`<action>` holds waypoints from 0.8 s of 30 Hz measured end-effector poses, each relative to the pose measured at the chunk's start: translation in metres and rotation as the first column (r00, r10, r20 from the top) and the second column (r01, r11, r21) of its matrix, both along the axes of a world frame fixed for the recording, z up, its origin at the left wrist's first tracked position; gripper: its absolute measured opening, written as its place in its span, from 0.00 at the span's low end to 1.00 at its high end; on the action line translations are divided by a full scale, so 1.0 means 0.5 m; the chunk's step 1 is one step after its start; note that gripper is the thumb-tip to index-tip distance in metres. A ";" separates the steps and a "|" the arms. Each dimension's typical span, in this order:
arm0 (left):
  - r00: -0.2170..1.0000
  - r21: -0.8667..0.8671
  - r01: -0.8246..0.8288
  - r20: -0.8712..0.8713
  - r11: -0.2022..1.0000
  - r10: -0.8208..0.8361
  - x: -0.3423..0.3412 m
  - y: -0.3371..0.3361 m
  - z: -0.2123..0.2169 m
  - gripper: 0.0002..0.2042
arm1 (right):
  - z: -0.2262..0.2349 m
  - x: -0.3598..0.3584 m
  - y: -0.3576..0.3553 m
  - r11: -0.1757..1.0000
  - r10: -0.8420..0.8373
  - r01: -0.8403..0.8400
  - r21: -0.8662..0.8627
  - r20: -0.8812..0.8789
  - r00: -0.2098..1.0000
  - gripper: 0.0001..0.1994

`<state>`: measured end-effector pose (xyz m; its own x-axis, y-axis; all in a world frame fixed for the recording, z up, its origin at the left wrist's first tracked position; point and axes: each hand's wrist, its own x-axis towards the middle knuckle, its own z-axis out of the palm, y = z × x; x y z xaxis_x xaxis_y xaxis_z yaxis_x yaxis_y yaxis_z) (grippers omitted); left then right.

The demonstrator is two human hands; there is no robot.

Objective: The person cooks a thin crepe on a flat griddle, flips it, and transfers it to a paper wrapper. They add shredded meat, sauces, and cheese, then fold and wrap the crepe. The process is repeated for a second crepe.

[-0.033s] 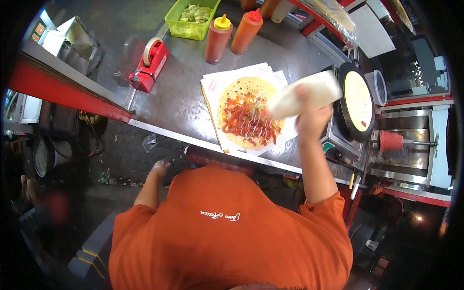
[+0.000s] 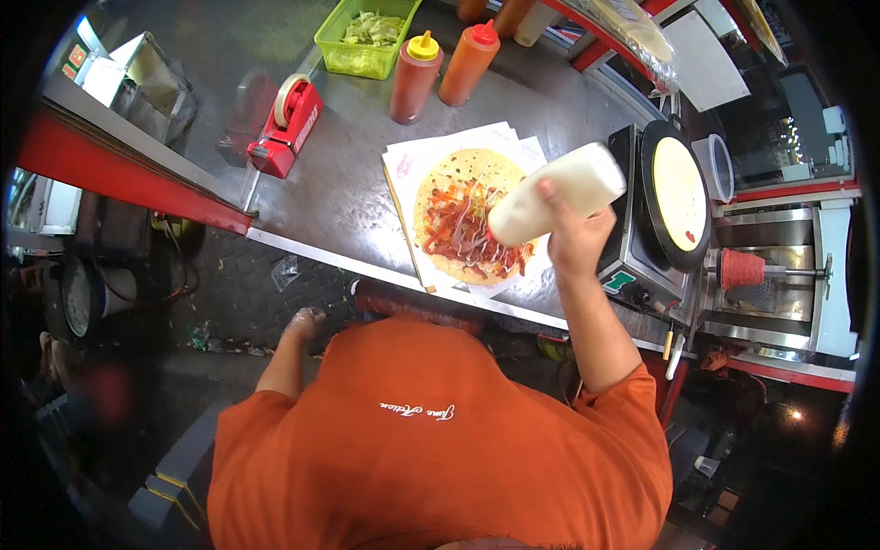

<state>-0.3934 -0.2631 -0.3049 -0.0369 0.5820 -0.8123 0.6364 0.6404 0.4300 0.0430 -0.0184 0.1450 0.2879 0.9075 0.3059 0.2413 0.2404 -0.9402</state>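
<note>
Plainly, at the left a red tape dispenser (image 2: pixel 289 128) with a roll of tape stands on the grey metal table (image 2: pixel 353 206); just right of it in the view, below the table's near edge, hangs the left hand (image 2: pixel 304 323), apart from the things on the table, and whether its grip is open or closed I cannot tell; farther back sits a green tub (image 2: pixel 356 63) of shredded greens (image 2: pixel 374 27), with a yellow-capped squeeze bottle (image 2: pixel 415 81) and a red-capped squeeze bottle (image 2: pixel 469 64) upright beside it; nearer the person, white paper sheets (image 2: pixel 396 158) carry a round flatbread (image 2: pixel 490 160), lying flat and open, its middle heaped with reddish filling (image 2: pixel 456 225) streaked with white sauce; over the flatbread's right side slants a white squeeze bottle (image 2: pixel 561 194), tipped so that its red nozzle points down at the filling; the right hand (image 2: pixel 579 236) has its grip closed around this bottle; right of that hand, a round black plate (image 2: pixel 687 262) on a metal cooker bears a pale yellow pancake (image 2: pixel 678 192); beside it stands a clear round tub (image 2: pixel 720 163), and at far right a red mass (image 2: pixel 741 269) sits on a horizontal spit.
</note>
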 end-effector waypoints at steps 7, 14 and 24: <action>0.995 0.023 0.066 -0.078 0.998 -0.064 -0.021 -0.006 0.012 0.20 | -0.016 -0.065 0.025 0.999 0.032 -0.032 -0.024 -0.007 0.999 0.13; 0.989 -0.021 0.097 -0.114 0.995 -0.098 -0.033 -0.006 0.035 0.22 | -0.041 -0.110 0.063 0.995 0.103 -0.103 0.001 -0.052 0.993 0.12; 0.994 0.129 0.106 0.007 0.986 -0.107 0.062 0.017 0.153 0.22 | -0.056 0.064 0.025 0.990 0.076 -0.086 -0.110 -0.091 0.993 0.19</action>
<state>-0.3623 -0.2546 -0.2285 0.0419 0.6817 -0.7304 0.6912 0.5081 0.5139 0.0749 -0.0059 0.1169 0.2329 0.9563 0.1770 0.1425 0.1465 -0.9789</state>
